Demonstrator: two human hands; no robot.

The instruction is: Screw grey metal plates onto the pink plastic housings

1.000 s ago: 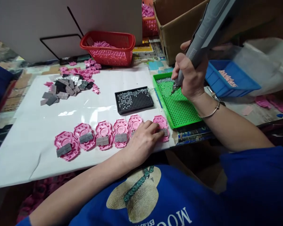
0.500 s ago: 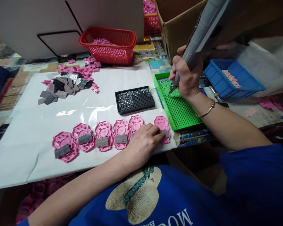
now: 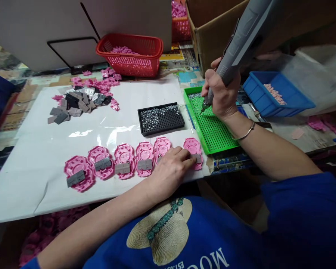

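Note:
My right hand (image 3: 224, 93) is wrapped round a grey electric screwdriver (image 3: 238, 45). The screwdriver's bit points down into a green perforated tray (image 3: 220, 138), with small silver screws gathered at its far end. My left hand (image 3: 172, 168) rests on the white work surface, fingers curled and fingertips on a small grey plate (image 3: 197, 158). That plate lies across the rightmost pink plastic shell (image 3: 192, 145). To the left stand several more pink shells (image 3: 125, 151) in a row, most with a grey plate visible; the nearest one is partly covered by my left hand.
A black perforated tray (image 3: 168, 127) of screws lies beyond the row. Loose grey plates (image 3: 75, 102) and pink parts (image 3: 106, 80) are heaped at the back left, near a red basket (image 3: 128, 63). On the right are a blue bin (image 3: 268, 101) and a cardboard box (image 3: 212, 45).
Both hands keep almost the same place and grip, with the screwdriver's bit still over the green tray. The view has shifted slightly.

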